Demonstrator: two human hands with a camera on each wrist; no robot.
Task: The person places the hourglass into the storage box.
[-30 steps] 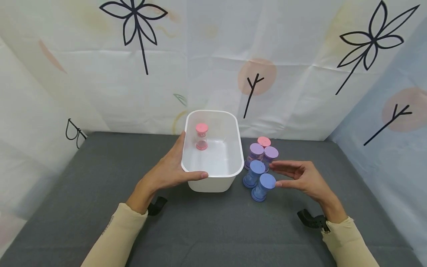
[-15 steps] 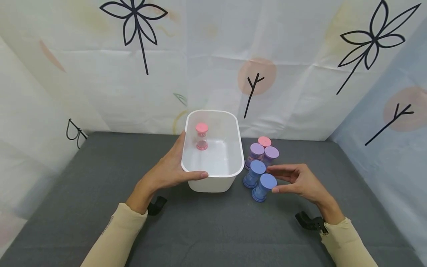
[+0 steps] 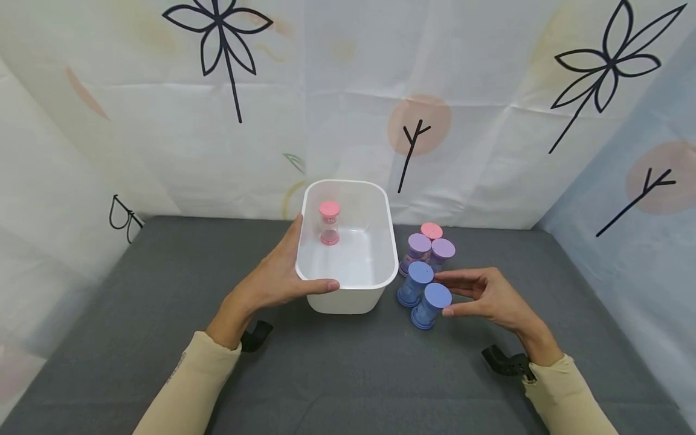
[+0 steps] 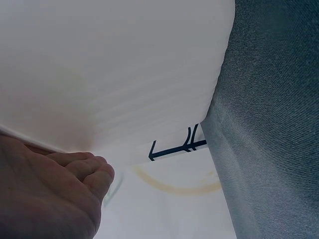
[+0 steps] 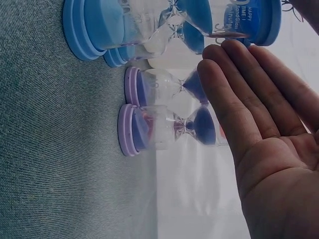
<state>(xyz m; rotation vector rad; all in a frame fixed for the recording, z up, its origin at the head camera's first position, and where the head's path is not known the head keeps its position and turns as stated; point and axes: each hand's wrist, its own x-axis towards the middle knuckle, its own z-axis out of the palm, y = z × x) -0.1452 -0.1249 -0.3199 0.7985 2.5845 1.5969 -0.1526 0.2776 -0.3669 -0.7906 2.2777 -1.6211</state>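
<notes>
My left hand holds the near left corner of a white plastic bin. Its thumb lies over the front rim and its fingers run along the left side. Inside the bin stands a pink-capped hourglass. My right hand is beside the nearer blue hourglass, fingers extended and thumb tip at its cap; contact is unclear. Another blue hourglass stands just behind. In the right wrist view, the fingers look straight next to the blue hourglass.
Two purple hourglasses, one at left and one at right, stand behind the blue ones. A pink-capped one is farthest back. Everything rests on a grey cloth-covered table, with a patterned white curtain behind.
My right hand has moved slightly left and down, closer to the blue hourglasses, then stayed nearly still. The left hand, bin and hourglasses keep their places.
</notes>
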